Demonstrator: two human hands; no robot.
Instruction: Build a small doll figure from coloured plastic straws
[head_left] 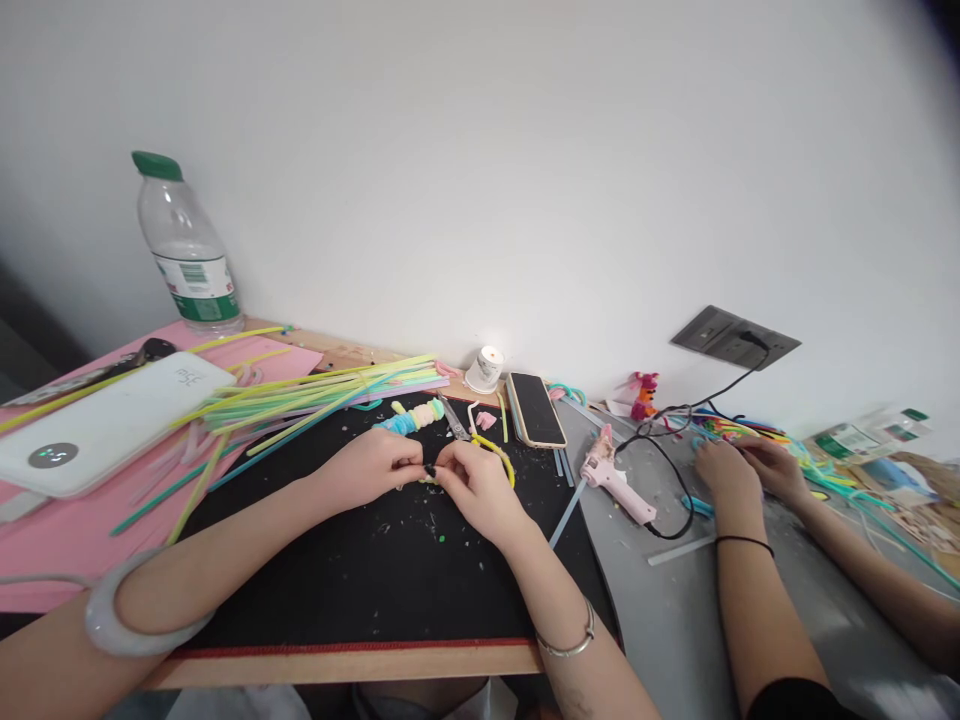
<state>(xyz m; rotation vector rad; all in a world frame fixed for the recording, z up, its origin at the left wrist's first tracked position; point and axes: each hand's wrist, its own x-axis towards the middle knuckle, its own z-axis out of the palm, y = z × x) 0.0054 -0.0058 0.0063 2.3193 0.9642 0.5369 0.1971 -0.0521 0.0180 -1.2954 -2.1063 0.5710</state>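
Above the black mat [315,590], my left hand [379,465] and my right hand [480,488] meet fingertip to fingertip. Both pinch a small dark piece [430,470] with a pale yellowish bit beside it; its kind is too small to make out. Just behind my left hand lies a fuzzy blue and cream pipe-cleaner figure [412,417]. Scissors [453,418] rest behind my fingers, their handles partly hidden by my right hand. A yellow pipe cleaner [504,458] curves out past my right hand.
Left are a bundle of pipe cleaners [322,395], a white power bank [112,425] and a bottle [187,250]. A paper cup [485,370] and phone [536,408] stand behind. Right, a corded pink glue gun [619,480] lies near another person's hands [731,475].
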